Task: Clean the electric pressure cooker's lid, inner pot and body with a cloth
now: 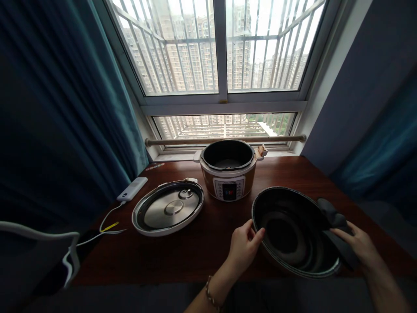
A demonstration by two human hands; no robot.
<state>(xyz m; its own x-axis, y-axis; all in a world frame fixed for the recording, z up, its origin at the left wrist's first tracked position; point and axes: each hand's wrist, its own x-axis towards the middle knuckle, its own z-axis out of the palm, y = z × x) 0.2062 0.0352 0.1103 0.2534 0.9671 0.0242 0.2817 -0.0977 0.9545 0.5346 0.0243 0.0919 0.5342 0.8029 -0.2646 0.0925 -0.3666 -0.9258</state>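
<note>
Pot (293, 230), dark, round and deep, tilted toward the near side at the right of a reddish-brown wooden table (202, 248), glossy black inside with stepped rings down the wall and a pale band along the rim. Left hand (244, 245) clamped on the rim's left edge, thumb inside, fingers curled round the outside. Right hand (358, 248) at the rim's right side, fingers closed on a dark grey cloth (335, 226) draped over the rim and trailing inside; soft, crumpled folds. Beaded bracelet (211, 298) at the left wrist.

Open tabletop to the left of the pot and between it and the near edge; little room to the right, where the rim nears the table's edge.

Farther back, centre: electric cooker (228, 171), squat cylinder, bronze-coloured body, white collar, side handles, control panel with red display facing near, dark liner visible in the open top. Just apart from the pot.

Left of the cooker: lid (168, 208) lying upside down, flat brushed-metal disc inside a pale ring, just beside the cooker's base.

Far left: white power bank (132, 188), slim and rectangular, with white cable (109, 217) looping toward the near-left edge.

Behind: wooden rod (224, 140) across the sill, barred window (221, 48), teal curtain (65, 108) hanging at left.
</note>
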